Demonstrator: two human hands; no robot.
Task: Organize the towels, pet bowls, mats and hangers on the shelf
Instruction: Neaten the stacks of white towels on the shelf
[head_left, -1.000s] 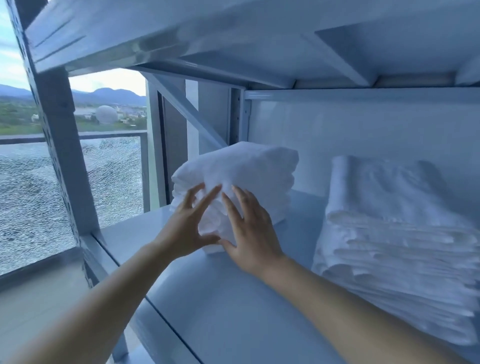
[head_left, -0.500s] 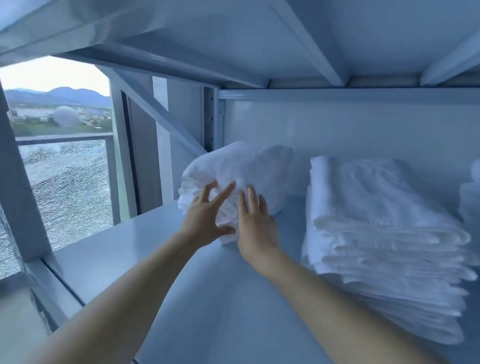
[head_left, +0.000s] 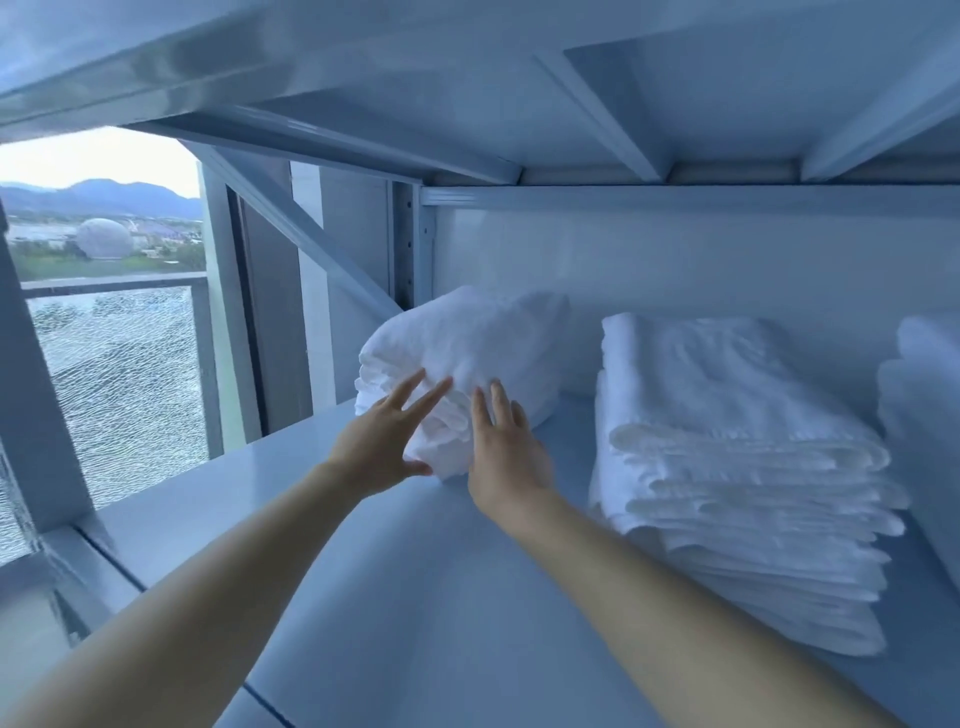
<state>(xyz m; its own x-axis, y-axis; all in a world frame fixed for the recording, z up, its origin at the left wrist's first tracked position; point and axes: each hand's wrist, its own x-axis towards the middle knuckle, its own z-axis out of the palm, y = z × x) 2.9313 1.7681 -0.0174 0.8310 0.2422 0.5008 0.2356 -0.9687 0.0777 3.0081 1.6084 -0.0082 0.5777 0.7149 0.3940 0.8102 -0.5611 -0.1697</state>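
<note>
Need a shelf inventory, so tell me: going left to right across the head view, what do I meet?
Cracked window pane → rounded towel bundle → tall stack of folded towels → another towel pile, cut off at the right edge.

We see a cracked glass panel (head_left: 124, 384) at far left. Beyond it, a white dome (head_left: 104, 238) and mountains (head_left: 109, 193).

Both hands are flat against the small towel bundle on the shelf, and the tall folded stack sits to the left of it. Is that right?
Not quite. The left hand and right hand do rest with straight fingers against the small towel bundle on the shelf, but the tall folded stack sits to its right, not its left. The head view shows this.
</note>
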